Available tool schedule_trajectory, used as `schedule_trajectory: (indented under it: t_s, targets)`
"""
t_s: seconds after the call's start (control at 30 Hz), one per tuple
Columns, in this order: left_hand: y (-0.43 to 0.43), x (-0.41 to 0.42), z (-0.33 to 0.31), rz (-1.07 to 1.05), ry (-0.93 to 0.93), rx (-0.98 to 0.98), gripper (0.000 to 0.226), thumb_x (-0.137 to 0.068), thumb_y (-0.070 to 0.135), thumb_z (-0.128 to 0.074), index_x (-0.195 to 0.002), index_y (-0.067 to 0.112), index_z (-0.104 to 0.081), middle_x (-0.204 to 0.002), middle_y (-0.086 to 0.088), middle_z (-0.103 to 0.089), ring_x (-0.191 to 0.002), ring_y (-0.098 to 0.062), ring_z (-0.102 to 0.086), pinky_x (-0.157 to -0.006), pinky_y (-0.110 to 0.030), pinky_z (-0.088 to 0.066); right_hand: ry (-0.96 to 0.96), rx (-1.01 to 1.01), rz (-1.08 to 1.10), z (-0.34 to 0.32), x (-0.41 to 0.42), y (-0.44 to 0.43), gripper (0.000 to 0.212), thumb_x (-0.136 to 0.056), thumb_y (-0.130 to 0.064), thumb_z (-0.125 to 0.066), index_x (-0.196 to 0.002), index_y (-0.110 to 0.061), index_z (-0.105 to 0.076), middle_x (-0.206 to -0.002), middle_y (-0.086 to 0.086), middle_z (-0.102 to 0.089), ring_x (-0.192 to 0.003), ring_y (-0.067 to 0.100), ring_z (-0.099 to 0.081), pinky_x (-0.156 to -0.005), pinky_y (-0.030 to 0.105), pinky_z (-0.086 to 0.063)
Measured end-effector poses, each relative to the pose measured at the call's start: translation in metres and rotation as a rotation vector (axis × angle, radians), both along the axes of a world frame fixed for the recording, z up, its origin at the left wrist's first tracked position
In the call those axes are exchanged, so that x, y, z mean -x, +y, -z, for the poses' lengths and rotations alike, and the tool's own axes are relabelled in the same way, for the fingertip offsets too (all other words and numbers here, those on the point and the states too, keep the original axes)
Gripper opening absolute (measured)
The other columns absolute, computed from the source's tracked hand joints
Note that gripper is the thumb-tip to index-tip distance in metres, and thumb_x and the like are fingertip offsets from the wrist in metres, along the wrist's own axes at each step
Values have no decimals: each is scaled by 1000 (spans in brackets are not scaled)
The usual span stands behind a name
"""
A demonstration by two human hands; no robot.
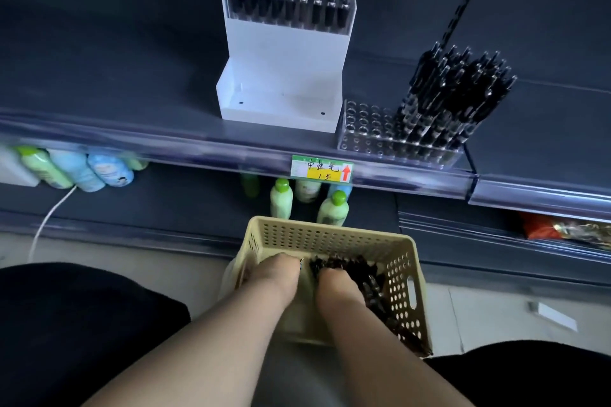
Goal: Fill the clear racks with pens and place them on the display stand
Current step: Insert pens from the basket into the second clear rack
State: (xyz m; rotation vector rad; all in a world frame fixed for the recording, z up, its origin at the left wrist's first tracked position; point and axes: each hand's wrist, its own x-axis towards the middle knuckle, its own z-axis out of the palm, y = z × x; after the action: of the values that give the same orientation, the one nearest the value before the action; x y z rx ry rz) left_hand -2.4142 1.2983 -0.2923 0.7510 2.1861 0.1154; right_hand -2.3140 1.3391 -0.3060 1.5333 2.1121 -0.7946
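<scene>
left hand (281,269): down in the basket at 6 o'clock, knuckles up, fingers bent downward out of sight; its grip cannot be told.
right hand (337,286): just beside the left at its 3 o'clock, fingertips sunk in the loose pens; whether it grips any cannot be told.
basket (401,269): cream, perforated, below the front edge of the shelf.
loose pens (367,277): dark heap filling the basket's right half.
clear rack (365,129): on the shelf at 2 o'clock, touching the display stand's right side; left holes bare.
standing pens (458,96): black, crowded in the clear rack's right part, tilted.
display stand (281,76): white, stepped, at 12 o'clock on the shelf; lower step bare.
filled rack (287,6): on the display stand's upper step, full of upright pens.
shelf (132,82): dark.
price label (322,170): on the shelf's front edge.
bottles (281,198): green-capped, under the shelf.
</scene>
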Motion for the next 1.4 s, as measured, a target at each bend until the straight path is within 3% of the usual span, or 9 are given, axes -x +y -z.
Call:
schedule_trajectory:
  t_s: [0.13, 0.27, 0.4, 0.53, 0.63, 0.83, 1.03, 1.17, 1.4]
  targets:
    - [-3, -1, 31, -237, -49, 57, 43, -96, 33, -36, -125, 9, -56, -130, -13, -55, -119, -30, -50, -95, -32, -37, -86, -78, -62, 19, 2, 5, 36, -89, -3, -37, -117, -13, -59, -120, 9, -60, -111, 29, -57, -85, 38, -46]
    - [0, 1, 45, -255, -47, 65, 42, -98, 31, -33, -124, 6, -55, -129, -15, -55, -119, -31, -50, -97, -33, -38, -163, -138, -210, 30, 9, 6, 35, -88, -3, -39, -114, -13, -61, -116, 6, -63, -105, 28, -61, -75, 34, -46]
    - [5, 0, 48, -202, -30, 55, 42, -100, 30, -27, -116, 7, -59, -125, -14, -58, -114, -29, -53, -90, -33, -39, -140, -114, -111, 30, 14, 8, 33, -88, -7, -41, -112, -16, -61, -115, 4, -64, -104, 25, -62, -71, 31, -43]
    - [-4, 2, 42, -103, 20, -30, 29, -96, 22, -41, -113, 6, -59, -119, -15, -61, -109, -29, -57, -84, -27, -42, -10, -109, 27, 19, 12, 6, 35, -88, -25, -48, -122, -18, -50, -124, 4, -53, -111, 26, -56, -83, 35, -45]
    - [-8, 1, 29, -13, 59, -155, 21, -94, 18, -48, -110, 8, -57, -113, -14, -62, -104, -29, -58, -79, -26, -43, 117, -135, 94, 3, 11, 1, 34, -87, -29, -50, -117, -17, -40, -118, 5, -55, -106, 27, -57, -72, 33, -43]
    - [-12, -11, -17, -129, 35, -390, 15, -93, 31, -45, -101, 21, -52, -76, 5, -56, -64, -15, -51, -52, -23, -31, 351, -253, 161, -49, 7, -4, 29, -86, -32, -49, -108, -15, -40, -104, 10, -60, -96, 31, -60, -68, 32, -42]
    - [-7, -15, -89, -24, 103, -671, 19, -85, 29, -58, -100, 16, -57, -94, -5, -68, -88, -27, -62, -68, -29, -45, 668, -375, 228, -113, 4, 5, 15, -89, -26, -49, -91, -12, -43, -95, 14, -61, -90, 33, -58, -69, 33, -41]
    - [1, -11, -129, 32, 162, -824, 15, -85, 27, -60, -89, 13, -57, -91, -4, -64, -90, -27, -59, -70, -29, -44, 772, -531, 175, -148, -2, 12, 12, -87, -19, -53, -82, -12, -44, -86, 5, -51, -82, 26, -48, -64, 25, -24]
    - [14, 2, -184, 11, 164, -1041, 15, -80, 20, -65, -92, 21, -56, -89, 1, -67, -83, -19, -62, -73, -31, -51, 1014, -594, 193, -202, -12, 24, 29, -84, -8, -55, -104, -26, -46, -75, -15, -55, -65, 1, -53, -53, 7, -39]
